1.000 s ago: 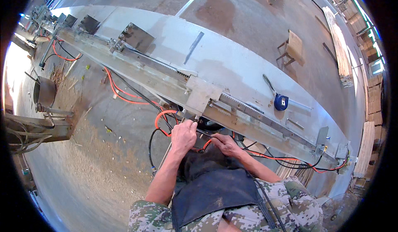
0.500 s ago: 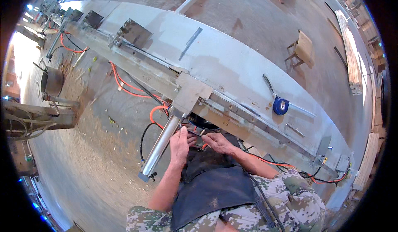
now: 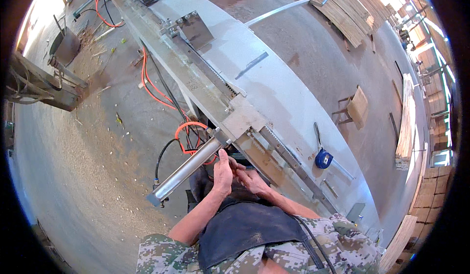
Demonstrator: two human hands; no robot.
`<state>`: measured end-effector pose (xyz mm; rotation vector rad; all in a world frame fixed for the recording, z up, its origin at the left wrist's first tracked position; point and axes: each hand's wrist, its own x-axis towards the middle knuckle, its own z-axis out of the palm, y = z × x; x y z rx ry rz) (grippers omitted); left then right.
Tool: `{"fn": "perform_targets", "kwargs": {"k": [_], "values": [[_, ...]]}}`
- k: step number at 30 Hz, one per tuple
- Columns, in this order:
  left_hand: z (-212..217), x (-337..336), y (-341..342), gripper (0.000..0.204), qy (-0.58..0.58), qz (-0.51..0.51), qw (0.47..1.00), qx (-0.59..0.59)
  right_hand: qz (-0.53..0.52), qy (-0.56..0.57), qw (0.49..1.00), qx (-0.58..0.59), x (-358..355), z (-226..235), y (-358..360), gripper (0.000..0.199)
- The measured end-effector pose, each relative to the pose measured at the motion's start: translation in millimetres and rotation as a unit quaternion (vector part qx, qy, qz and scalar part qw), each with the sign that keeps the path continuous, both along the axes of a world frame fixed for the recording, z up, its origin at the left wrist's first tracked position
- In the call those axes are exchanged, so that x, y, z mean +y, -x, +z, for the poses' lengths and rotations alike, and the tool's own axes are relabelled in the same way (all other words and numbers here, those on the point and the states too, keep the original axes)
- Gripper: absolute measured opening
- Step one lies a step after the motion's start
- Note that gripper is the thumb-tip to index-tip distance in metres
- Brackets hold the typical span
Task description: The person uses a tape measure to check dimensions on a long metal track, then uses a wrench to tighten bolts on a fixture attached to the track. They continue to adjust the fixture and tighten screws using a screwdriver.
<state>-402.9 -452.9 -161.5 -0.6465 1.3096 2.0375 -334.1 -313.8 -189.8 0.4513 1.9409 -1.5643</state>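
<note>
My left hand (image 3: 223, 175) is beside the silver pneumatic cylinder (image 3: 188, 169), thumb up and fingers curled inward. Against its fingertips, my right hand (image 3: 253, 182) is closed in a pinch. Whatever sits between the two hands is too small and covered to name. Both are just below the metal block (image 3: 243, 116) where the cylinder joins the long machine beam. An orange air hose (image 3: 188, 125) loops beside the cylinder, and a black hose (image 3: 160, 157) runs to its lower end.
On the pale machine table lie a blue tape measure (image 3: 323, 159) and a flat metal bar (image 3: 252, 64). Toothed rack (image 3: 286, 154) runs along the beam. Beyond stand a wooden stool (image 3: 356, 108) and stacked boards (image 3: 333, 5). A metal bucket (image 3: 65, 46) is at far left.
My head view has turned, so the beam slants more steeply. My hands have come closer together; the dark thin piece seen between them earlier no longer shows. A person's legs appear at the top.
</note>
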Motion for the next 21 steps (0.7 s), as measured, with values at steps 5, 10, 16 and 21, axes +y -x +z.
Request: {"fn": "perform_targets", "kwargs": {"k": [5, 10, 16, 21], "values": [[3, -2, 1, 0.071, 0.002, -0.008, 1.0, 0.0, -0.027, -0.026, 0.998, -0.045, -7, 19, 1, 0.057], [29, -4, 2, 0.072, -0.125, 0.006, 0.984, -0.127, 0.036, -0.061, 0.992, -0.105, 5, 116, 2, 0.049], [53, -17, 22, 0.069, -0.213, -0.01, 0.959, -0.189, 0.033, -0.082, 0.995, 0.042, 0, 172, 0, 0.041], [60, -23, 29, 0.066, -0.252, 0.026, 0.938, -0.235, 0.067, -0.054, 0.96, 0.265, 4, 179, -7, 0.029]]}}
